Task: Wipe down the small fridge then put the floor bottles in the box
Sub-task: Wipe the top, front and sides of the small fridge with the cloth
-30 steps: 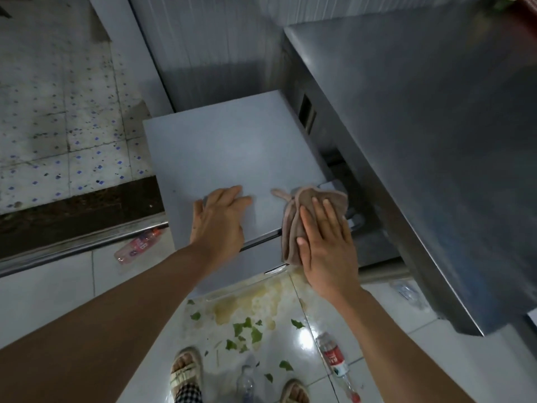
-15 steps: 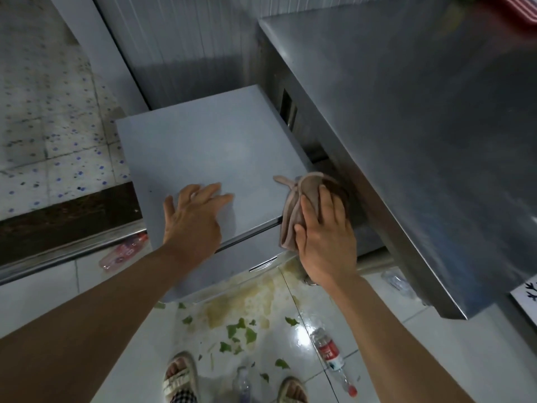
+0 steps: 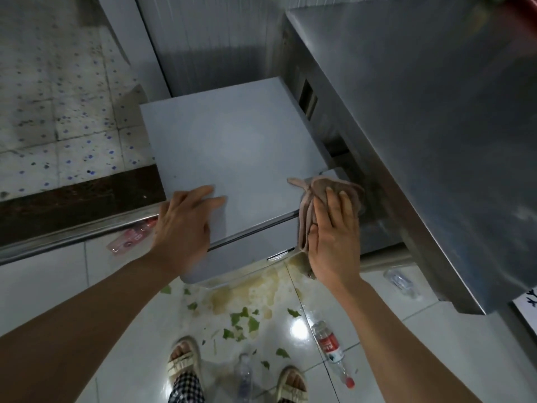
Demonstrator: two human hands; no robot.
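We rest our left hand (image 3: 186, 225) flat, fingers spread, on the front edge of the small pale-grey fridge (image 3: 232, 149). Our right hand (image 3: 334, 237) presses a crumpled brown cloth (image 3: 312, 199) against the fridge's front right corner, fingers straight over it, no pinching grip. On the glossy white tiled floor (image 3: 43, 286) lie a clear red-labelled plastic bottle (image 3: 331, 349) to our right, a clear bottle (image 3: 244, 373) between our feet, and a pink-labelled bottle (image 3: 130, 237) by the left hand.
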